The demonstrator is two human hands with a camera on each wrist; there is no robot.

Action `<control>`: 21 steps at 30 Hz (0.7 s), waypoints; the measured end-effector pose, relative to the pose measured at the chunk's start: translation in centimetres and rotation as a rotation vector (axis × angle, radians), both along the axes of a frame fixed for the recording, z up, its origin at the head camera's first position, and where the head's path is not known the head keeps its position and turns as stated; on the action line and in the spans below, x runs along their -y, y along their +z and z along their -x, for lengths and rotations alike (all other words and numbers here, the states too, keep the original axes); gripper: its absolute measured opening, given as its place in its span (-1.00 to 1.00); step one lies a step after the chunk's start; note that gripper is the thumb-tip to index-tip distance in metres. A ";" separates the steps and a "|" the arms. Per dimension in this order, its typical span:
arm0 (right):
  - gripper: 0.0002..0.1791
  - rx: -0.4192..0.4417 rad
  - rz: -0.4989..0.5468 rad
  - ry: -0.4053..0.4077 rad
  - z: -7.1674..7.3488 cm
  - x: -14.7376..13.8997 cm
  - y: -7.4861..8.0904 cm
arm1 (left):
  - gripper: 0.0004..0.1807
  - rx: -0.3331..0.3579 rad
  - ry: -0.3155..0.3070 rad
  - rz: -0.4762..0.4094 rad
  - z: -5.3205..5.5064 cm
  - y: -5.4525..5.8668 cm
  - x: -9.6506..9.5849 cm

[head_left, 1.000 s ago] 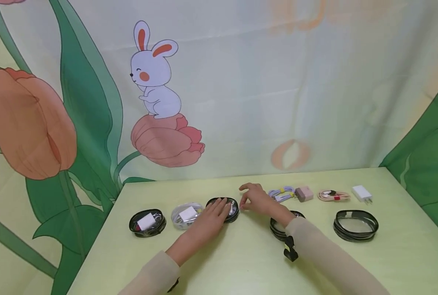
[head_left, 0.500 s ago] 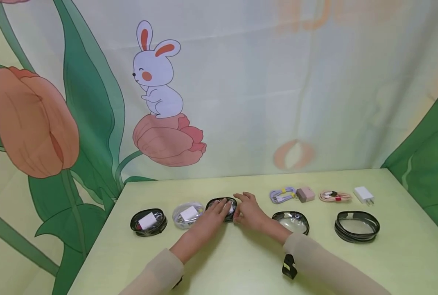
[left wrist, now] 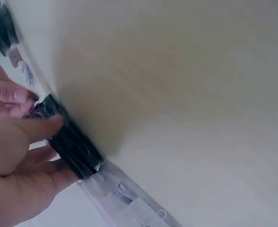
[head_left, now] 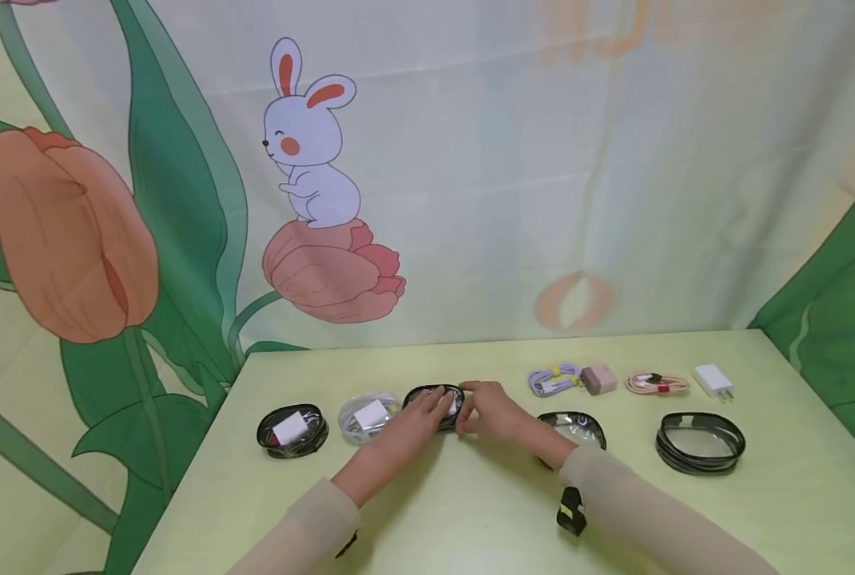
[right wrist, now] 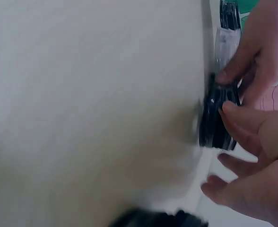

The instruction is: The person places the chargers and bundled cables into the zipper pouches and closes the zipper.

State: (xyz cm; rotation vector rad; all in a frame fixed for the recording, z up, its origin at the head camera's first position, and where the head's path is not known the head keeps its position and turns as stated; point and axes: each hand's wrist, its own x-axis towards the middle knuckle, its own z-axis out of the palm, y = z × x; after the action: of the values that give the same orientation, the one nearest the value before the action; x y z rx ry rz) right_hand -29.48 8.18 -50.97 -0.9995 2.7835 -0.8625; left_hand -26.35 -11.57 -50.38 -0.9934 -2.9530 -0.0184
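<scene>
In the head view, my left hand (head_left: 415, 425) lies over a small oval clear pouch with a black edge (left wrist: 75, 149). The left wrist view shows that hand gripping it, thumb on the near side and fingers behind. My right hand (head_left: 498, 414) is at the pouch's right end. Its thumb and forefinger pinch that end in the right wrist view, the other fingers loose. Part of the pouch is hidden under the hands; something white shows inside. Left of it stand a transparent pouch (head_left: 355, 435) and a black-edged pouch (head_left: 292, 447), each with a white charger plug on top.
Further right are two more black-edged clear pouches, one (head_left: 578, 430) partly behind my right forearm, another (head_left: 699, 459) beyond. Along the back lie a lilac cable (head_left: 553, 381), a pink plug (head_left: 599, 379), a pink cable (head_left: 656, 384) and a white plug (head_left: 713, 381).
My right hand has moved left, from beside the pouch onto its right end. The left hand has stayed on the pouch.
</scene>
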 end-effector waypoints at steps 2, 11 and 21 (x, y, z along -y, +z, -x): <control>-0.94 0.009 -0.043 0.052 0.3 -0.5 0.2 | -0.42 0.036 -0.005 -0.001 0.2 0.3 0.1; -0.57 0.072 -0.125 0.051 -0.3 -5.4 1.6 | -0.35 0.106 -0.026 0.067 -0.1 0.9 0.2; -0.54 -0.084 -0.248 -0.007 -0.3 -11.2 4.6 | -0.30 -0.004 -0.179 0.060 -1.5 2.9 -1.6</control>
State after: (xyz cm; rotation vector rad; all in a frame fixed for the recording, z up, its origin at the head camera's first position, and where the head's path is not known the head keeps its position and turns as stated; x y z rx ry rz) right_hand -29.13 19.41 -46.39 -1.0055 2.8719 -0.4684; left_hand -24.86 -9.97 -47.44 -1.2601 -2.8663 0.0687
